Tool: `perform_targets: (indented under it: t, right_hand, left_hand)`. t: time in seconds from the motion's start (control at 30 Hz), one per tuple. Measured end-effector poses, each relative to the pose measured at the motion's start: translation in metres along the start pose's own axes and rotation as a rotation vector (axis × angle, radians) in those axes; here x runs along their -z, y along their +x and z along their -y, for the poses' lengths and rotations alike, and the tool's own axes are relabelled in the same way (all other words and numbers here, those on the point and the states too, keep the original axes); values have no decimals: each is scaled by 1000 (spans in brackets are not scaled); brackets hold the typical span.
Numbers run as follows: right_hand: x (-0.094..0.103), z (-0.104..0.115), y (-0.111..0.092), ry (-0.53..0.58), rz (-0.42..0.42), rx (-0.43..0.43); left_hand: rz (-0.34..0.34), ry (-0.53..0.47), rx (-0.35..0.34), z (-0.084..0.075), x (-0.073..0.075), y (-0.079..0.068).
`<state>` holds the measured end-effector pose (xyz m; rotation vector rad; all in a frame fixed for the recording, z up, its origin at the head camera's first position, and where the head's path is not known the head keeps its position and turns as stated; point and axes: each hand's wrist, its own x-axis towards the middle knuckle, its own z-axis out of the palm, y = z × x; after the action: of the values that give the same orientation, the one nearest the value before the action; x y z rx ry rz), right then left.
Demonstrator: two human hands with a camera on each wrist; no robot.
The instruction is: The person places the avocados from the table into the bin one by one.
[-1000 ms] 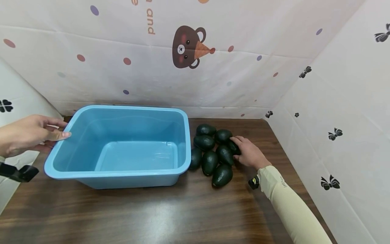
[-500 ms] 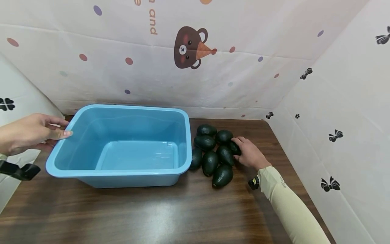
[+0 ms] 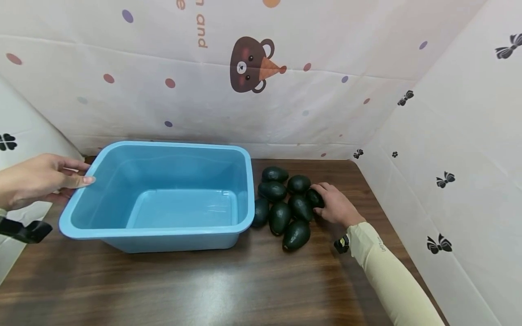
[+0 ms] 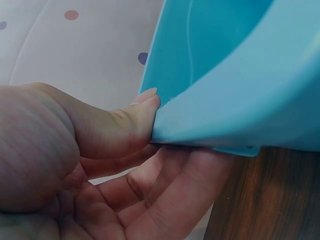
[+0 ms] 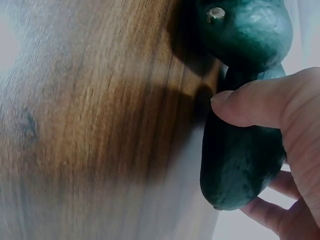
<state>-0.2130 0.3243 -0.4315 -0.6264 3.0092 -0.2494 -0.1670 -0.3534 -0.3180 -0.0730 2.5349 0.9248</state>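
A light blue plastic basin (image 3: 157,233) stands on the left of the wooden table, with nothing inside it. My left hand (image 3: 45,179) grips its left rim, thumb on top and fingers beneath, as the left wrist view shows of the rim (image 4: 215,110). To the right of the basin lies a cluster of several dark green avocados (image 3: 279,218). My right hand (image 3: 335,204) holds the rightmost avocado (image 5: 240,165) between thumb and fingers. In the right wrist view another avocado (image 5: 247,32) lies close by it.
The brown wooden table (image 3: 195,290) extends in front of the basin. A white patterned sheet (image 3: 195,104) rises behind it, and another white sheet (image 3: 448,136) with black bows stands along the right side.
My right hand has shifted very slightly at the rightmost avocado, which shows a little more. The left hand and the basin stay as they were; the head view sways a little.
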Motion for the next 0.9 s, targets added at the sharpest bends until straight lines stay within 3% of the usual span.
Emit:
perform_targets:
  t: [0.9]
  right_hand:
    - [23,3,1,-41,15,8]
  left_hand:
    - [-19,-21,-18,1,-4,-5]
